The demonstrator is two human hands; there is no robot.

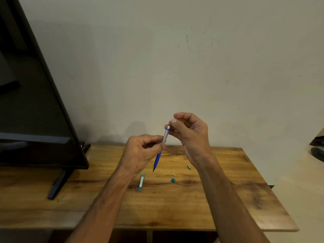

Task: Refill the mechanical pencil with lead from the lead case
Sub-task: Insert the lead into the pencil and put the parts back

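Mid-refill. Gripped mid-barrel in left hand (140, 151): blue-and-silver mechanical pencil (164, 135); right hand (191, 132) thumb and forefinger pinched on its white top end, with lead, if any, too fine to see. On wooden table (228, 190), near: uncapped teal plastic lead case (141, 182); rightward, teal cap (173, 180) and small metal cap (189, 167) — yet to refit.

black screen (35, 102) on wooden table (228, 199); bare wall (175, 67)

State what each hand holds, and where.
Left hand pinches the blue-and-silver mechanical pencil mid-barrel; right hand pinches its white top end.
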